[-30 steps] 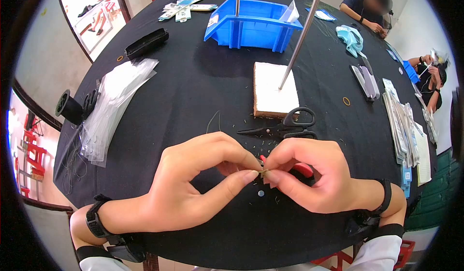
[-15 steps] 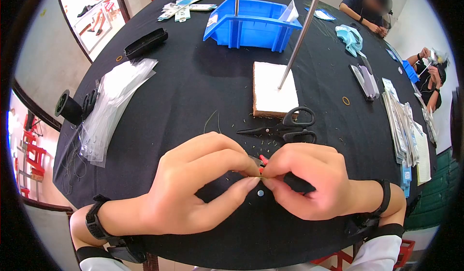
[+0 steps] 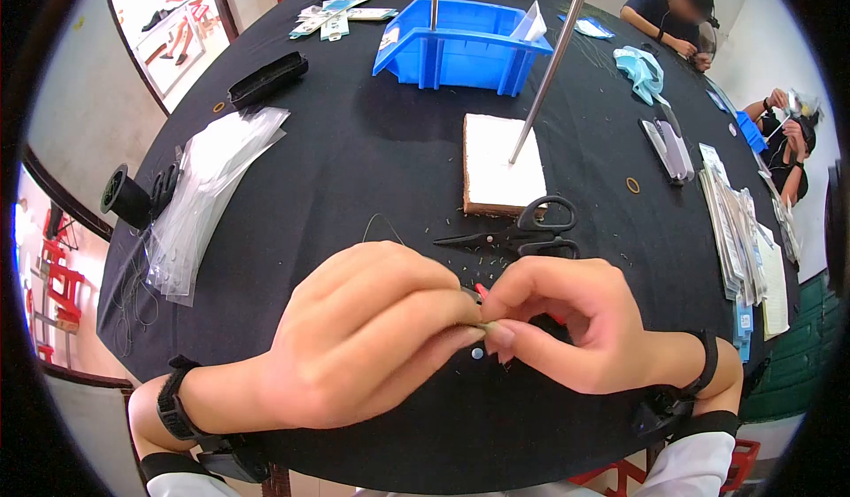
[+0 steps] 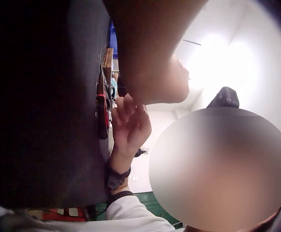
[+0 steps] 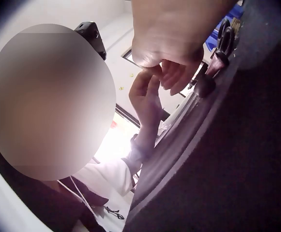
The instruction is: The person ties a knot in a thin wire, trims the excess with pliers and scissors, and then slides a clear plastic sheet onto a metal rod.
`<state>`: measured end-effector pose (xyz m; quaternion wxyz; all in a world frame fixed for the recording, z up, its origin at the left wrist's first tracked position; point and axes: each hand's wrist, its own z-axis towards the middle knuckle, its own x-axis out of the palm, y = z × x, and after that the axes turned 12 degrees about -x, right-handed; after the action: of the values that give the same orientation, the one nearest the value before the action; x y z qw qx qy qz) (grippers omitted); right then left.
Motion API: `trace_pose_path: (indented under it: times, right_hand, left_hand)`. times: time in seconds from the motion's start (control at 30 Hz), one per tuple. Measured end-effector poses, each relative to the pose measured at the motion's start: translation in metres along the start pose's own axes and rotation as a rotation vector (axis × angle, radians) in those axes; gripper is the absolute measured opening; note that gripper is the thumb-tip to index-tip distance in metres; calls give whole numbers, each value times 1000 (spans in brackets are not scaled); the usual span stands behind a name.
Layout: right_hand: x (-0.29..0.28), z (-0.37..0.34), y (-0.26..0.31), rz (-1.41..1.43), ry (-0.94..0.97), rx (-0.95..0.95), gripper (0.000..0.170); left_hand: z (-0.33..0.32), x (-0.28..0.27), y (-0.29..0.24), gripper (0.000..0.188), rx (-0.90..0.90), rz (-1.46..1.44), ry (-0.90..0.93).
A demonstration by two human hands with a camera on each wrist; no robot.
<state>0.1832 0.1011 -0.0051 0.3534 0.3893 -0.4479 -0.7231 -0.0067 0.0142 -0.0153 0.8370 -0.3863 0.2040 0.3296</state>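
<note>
Over the near part of the table, my left hand [image 3: 367,342] and right hand [image 3: 571,329] meet fingertip to fingertip. Thumb and forefinger of each pinch a thin greenish line [image 3: 484,324], mostly hidden by the fingers. A fine loop of line [image 3: 382,220] sticks out behind the left knuckles. Right behind the fingertips lies a red-handled tool [image 3: 481,291], largely covered by the hands. A small round pale disc [image 3: 477,353] is on the cloth just below them. In the right wrist view the left hand [image 5: 147,99] reaches up to the right hand's fingers.
Black scissors [image 3: 522,231] lie beyond the hands, before a white-topped block [image 3: 505,160] with a metal rod [image 3: 553,63]. Farther back stands a blue bin [image 3: 469,50]. Clear plastic sleeves [image 3: 212,196] and a spool [image 3: 124,198] are left; a stapler [image 3: 668,150] and packets [image 3: 730,222] right.
The left hand has rolled over, its fingers folding down toward the thumb so the gap between them has closed. The fine loop behind it has shifted left and lower. The right hand has moved slightly.
</note>
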Motion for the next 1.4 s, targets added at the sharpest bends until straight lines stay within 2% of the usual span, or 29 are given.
trace_pose_path:
  times: [0.07,0.2,0.4,0.5,0.7,0.8,0.9,1.03,1.13,1.27,1.33,1.4]
  right_hand:
    - [-1,0,5,140,-38,86,8]
    - [-7,2,-2,565,-44,246,11]
    - [-11,3,-6,735,13,348,15]
    - [-11,3,-7,728,17,353,15]
    - [-1,1,2,472,-92,281,6]
    - [4,0,1,-91,-46,-39,6]
    - [4,2,-4,-334,-31,-288,11]
    - [3,2,-6,-477,-17,-387,16]
    - [6,3,-13,-559,-73,-545,20]
    - [6,2,-14,-670,-20,-624,22]
    - [5,-1,-16,-755,19,-658,23]
    - [8,2,-20,-762,-45,-715,25]
  left_hand:
    - [0,0,-4,19,-141,-112,33]
    - [-1,-2,0,17,-164,-151,74]
    - [-3,-3,0,13,-240,-203,104]
    - [-3,-2,-1,12,-267,-232,107]
    - [-2,-6,-7,10,-364,-327,180]
    - [-4,-4,-6,9,-378,-351,183]
    - [-5,-4,-4,9,-369,-351,185]
    - [-6,-2,-1,12,-343,-346,179]
    - [-6,-2,-1,12,-339,-359,198]
    - [-3,-3,-3,13,-303,-302,231]
    - [-4,-4,-4,11,-323,-296,237]
    - [-5,-4,-4,10,-376,-335,254]
